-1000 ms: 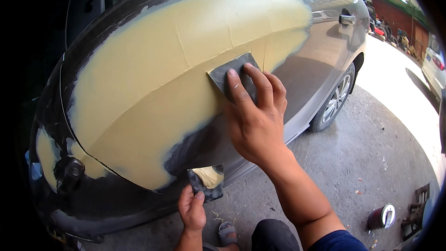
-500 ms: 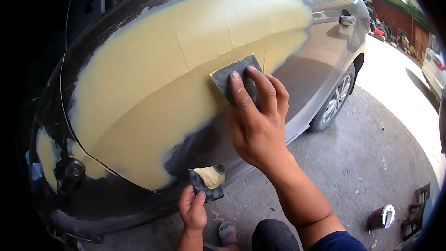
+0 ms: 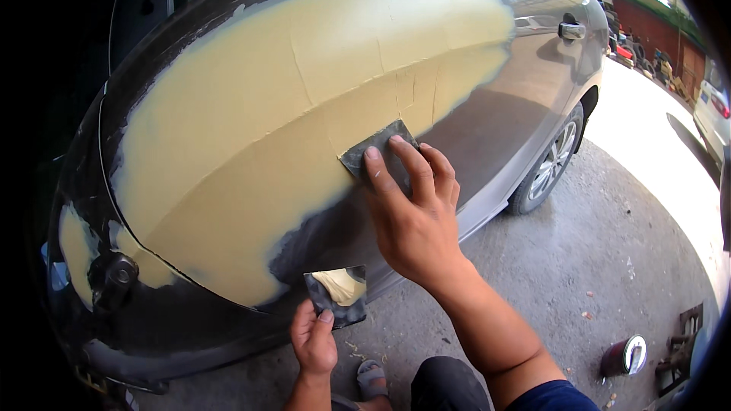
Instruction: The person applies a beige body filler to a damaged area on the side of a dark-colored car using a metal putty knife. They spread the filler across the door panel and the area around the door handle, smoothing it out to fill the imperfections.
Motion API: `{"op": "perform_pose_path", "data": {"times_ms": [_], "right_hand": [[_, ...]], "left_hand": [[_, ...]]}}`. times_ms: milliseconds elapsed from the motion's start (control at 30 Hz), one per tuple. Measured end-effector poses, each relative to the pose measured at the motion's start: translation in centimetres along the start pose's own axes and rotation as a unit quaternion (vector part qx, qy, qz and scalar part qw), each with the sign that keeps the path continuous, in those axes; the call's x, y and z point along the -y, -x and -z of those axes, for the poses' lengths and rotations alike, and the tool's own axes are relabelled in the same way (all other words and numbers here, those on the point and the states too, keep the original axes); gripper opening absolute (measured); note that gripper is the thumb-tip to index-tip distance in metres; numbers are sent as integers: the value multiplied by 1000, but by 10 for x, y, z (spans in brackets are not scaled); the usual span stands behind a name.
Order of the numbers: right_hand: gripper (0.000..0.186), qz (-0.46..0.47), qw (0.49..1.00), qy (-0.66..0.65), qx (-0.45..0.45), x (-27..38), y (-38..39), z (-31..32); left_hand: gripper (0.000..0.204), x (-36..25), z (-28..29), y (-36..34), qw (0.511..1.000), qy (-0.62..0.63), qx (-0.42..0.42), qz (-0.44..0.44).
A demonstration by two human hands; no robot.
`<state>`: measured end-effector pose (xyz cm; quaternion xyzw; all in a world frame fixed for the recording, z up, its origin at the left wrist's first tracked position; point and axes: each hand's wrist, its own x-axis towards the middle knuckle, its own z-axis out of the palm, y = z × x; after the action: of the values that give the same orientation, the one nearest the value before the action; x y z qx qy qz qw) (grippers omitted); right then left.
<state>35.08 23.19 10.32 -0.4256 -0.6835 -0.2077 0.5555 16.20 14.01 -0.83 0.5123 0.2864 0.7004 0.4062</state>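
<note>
My right hand (image 3: 417, 209) grips a dark flat putty spreader (image 3: 378, 149), its far edge against the car's side panel. A broad coat of pale yellow body filler (image 3: 244, 106) covers much of that dark grey panel (image 3: 495, 125), with thin ridges running across it. Low in front of the car, my left hand (image 3: 314, 339) pinches a second dark square spreader (image 3: 333, 313) between thumb and fingers. On its upper face lies a lump of yellow filler (image 3: 340, 286). The right palm hides part of the panel below the first spreader.
A chrome door handle (image 3: 571, 30) and a wheel (image 3: 550, 160) are at the right of the car. An open can (image 3: 626, 356) stands on the concrete floor (image 3: 556, 274). My sandalled foot (image 3: 371, 377) is at the bottom. Farther right, a white car (image 3: 712, 110) is parked.
My right hand has drawn its spreader downward and slightly left over the filler, leaving fresh short ridges above it. The left hand and its spreader have shifted a little left.
</note>
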Motion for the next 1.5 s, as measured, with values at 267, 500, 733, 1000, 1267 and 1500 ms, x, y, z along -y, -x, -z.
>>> {"op": "perform_pose_path", "data": {"times_ms": [267,500,733,1000,1267,1500], "right_hand": [[55,-28,996,8,90,-18,45,18],[46,-109,776,-600,162,-11,78,90],[36,-185,816,-469,284,-9,89,121],[62,-764,278,-575,99,45,17,142],[43,-776,196,-599,3,50,-64,100],[46,-782,202,-587,-54,31,-89,97]], "left_hand": [[46,-17,-22,-1,995,88,37,2],[48,-45,-72,3,990,124,-19,59],[46,-127,-119,-19,971,137,-2,195],[51,-262,-128,-49,961,93,-29,260],[53,-343,-105,-79,951,32,-39,304],[55,-364,-88,-92,950,-2,-39,311]]}}
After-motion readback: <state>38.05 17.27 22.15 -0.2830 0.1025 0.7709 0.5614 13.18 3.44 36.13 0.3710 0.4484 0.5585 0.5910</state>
